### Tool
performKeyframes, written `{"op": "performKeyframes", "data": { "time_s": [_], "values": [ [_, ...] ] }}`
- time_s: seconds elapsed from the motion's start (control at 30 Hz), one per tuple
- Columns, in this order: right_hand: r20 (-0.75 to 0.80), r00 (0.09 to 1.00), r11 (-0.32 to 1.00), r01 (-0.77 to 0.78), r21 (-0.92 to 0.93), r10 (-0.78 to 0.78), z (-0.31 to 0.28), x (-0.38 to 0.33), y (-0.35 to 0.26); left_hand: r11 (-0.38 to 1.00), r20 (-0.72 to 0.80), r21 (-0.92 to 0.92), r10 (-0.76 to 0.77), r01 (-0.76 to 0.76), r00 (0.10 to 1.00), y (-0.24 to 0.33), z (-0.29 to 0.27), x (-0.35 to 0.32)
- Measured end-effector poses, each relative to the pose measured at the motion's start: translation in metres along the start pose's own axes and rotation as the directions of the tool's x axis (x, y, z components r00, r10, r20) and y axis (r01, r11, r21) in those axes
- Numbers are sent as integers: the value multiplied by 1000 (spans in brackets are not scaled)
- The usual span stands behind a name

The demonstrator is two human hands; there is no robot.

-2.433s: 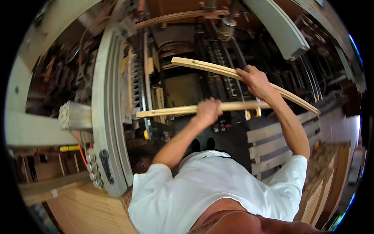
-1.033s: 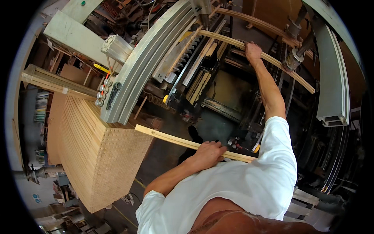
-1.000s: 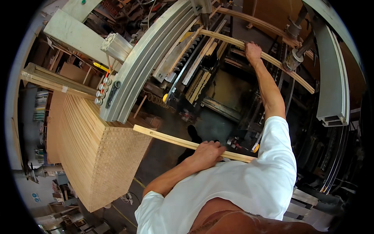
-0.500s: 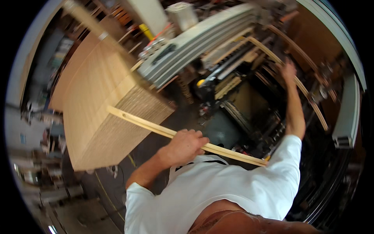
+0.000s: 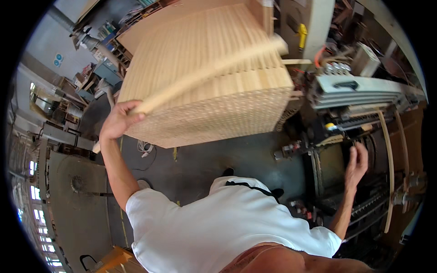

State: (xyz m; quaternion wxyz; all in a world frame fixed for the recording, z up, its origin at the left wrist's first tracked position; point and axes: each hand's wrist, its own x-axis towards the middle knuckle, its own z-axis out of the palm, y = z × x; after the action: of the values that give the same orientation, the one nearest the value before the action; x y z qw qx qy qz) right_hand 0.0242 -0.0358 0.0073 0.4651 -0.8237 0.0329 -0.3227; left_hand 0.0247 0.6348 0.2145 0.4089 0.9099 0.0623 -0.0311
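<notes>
My left hand point(image 5: 119, 122) is closed around a long pale wooden strip point(image 5: 195, 78) near its lower left end. The strip slants up to the right across a big block of stacked wooden strips point(image 5: 205, 111), and its far part is blurred by motion. Whether it touches the stack I cannot tell. Out to the right, my right hand point(image 5: 357, 164) is raised beside the dark machine, fingers curved and apart, with nothing seen in it. Another wooden strip point(image 5: 388, 177) lies lengthwise along the machine, to the right of that hand and apart from it.
A machine with a grey ribbed beam point(image 5: 359, 93) stands at the right. Behind the stack rises a brown board point(image 5: 175, 12). A white cable point(image 5: 144, 148) lies on the grey floor point(image 5: 218, 152). At the left is a large grey panel point(image 5: 77, 214).
My view has turned left. My left hand has swung the strip out from before my body to over the stack. My right hand has come away from the strip at the machine.
</notes>
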Motion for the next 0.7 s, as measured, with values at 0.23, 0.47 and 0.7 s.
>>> {"op": "performKeyframes", "data": {
  "time_s": [0.23, 0.47, 0.7],
  "values": [
    [453, 859, 952, -299, 67, 237, 224, -135, -34, 997, -363, -41, -78, 68, 928, -178, -177, 144],
    [642, 585, 869, -322, -377, 495, 294, -255, -11, 919, -569, 224, -146, 324, 809, -297, -227, 291],
    [388, 609, 707, -463, -535, 692, 253, -331, 28, 911, -564, 203, -191, 360, 803, -345, -229, 358]
  ]
}}
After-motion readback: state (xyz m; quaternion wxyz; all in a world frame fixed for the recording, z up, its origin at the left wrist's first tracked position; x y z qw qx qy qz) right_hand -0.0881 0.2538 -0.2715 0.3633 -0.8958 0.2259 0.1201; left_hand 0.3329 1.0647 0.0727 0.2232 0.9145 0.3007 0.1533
